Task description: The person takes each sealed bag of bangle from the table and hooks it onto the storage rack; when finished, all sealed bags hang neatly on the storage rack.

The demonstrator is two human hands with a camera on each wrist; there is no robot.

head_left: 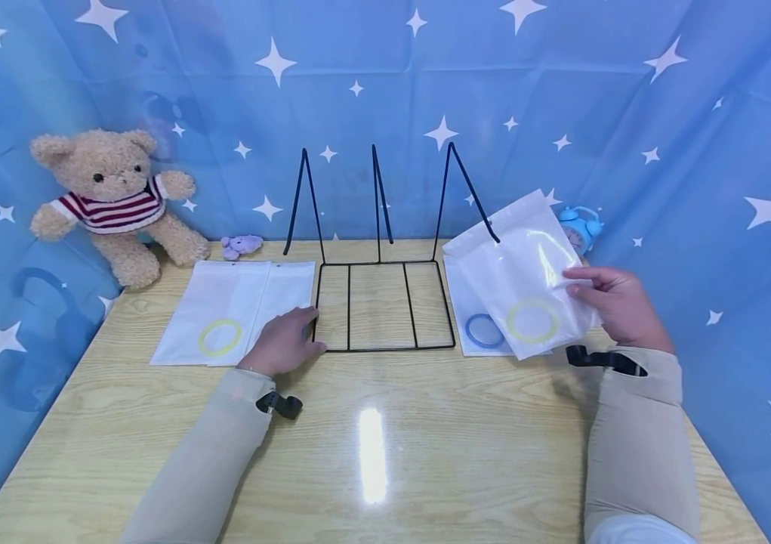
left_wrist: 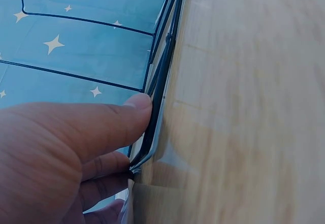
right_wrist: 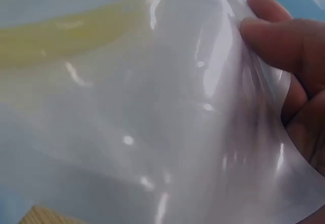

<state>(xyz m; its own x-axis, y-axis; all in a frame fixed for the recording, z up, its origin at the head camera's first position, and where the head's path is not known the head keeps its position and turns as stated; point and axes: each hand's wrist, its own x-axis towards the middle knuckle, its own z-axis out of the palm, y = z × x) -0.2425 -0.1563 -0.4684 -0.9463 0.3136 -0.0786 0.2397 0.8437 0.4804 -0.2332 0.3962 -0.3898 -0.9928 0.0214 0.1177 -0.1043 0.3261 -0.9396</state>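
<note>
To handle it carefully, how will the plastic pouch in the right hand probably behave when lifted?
The plastic pouch probably flops: it creases near the right hand. Its glossy surface may slip. It looks thin, so likely light.

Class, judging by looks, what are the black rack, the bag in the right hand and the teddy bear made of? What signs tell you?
Black rack: probably metal wire, smooth dark finish; thin rods stand stiffly.
Held bag: likely thin, glossy plastic; it creases and shows bright highlights.
Teddy bear: matte plush fabric, apparently; curly pile shows.
</note>
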